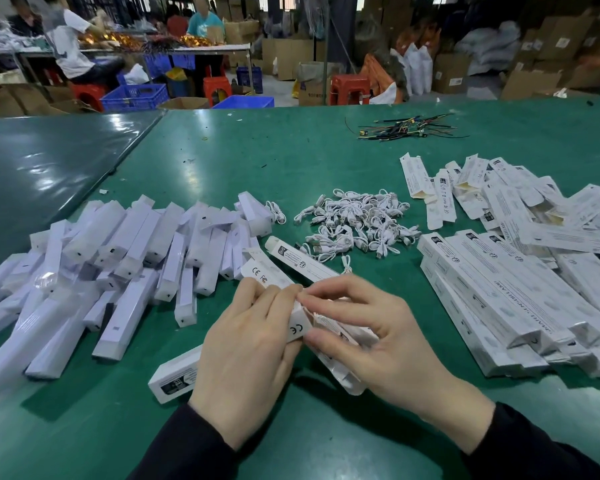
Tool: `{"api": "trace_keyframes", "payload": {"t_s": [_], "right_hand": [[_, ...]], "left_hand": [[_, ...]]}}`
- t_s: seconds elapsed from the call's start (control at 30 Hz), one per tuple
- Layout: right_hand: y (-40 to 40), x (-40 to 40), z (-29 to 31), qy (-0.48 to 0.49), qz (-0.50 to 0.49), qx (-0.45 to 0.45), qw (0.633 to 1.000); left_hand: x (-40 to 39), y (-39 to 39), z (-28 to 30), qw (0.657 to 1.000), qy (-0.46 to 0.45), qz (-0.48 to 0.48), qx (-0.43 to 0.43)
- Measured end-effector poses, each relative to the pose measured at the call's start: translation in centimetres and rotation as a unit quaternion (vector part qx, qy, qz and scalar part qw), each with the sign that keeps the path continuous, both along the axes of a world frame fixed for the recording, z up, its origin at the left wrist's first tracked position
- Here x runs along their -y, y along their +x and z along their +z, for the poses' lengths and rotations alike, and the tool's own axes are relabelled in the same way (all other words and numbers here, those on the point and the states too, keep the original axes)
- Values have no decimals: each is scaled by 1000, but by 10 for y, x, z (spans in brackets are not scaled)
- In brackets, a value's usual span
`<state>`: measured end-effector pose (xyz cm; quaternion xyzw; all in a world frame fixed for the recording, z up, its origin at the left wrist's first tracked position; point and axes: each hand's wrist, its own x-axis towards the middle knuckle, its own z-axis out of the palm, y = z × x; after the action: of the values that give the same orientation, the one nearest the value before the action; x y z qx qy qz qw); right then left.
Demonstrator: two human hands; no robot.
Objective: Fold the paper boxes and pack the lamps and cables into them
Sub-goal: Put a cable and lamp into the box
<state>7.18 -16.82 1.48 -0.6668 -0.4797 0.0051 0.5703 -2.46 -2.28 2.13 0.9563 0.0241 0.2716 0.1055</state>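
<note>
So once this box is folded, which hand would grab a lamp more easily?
Probably the left hand: the heap of lamps lies on its side of the green table, close by. The right hand, also holding the box, sits nearer the flat boxes.

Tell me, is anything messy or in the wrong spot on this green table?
Mostly it is sorted piles. One white cable lies alone, apart from the cable heap, beside a loose box. A tangle of dark colored wires sits far back on the table, unlike the white packing things.
</note>
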Motion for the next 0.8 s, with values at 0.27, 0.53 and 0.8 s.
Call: {"api": "trace_keyframes", "payload": {"t_s": [0.27,0.53,0.8], "right_hand": [[-15,-4,-5,-17,1,41,999],[-15,-2,3,-19,42,-49,998],[-9,-3,1,10,-30,-203,979]], "left_hand": [[-2,1,0,998,-32,47,3],[-5,1,7,991,-84,44,93],[-10,2,26,755,-587,-21,293]]}}
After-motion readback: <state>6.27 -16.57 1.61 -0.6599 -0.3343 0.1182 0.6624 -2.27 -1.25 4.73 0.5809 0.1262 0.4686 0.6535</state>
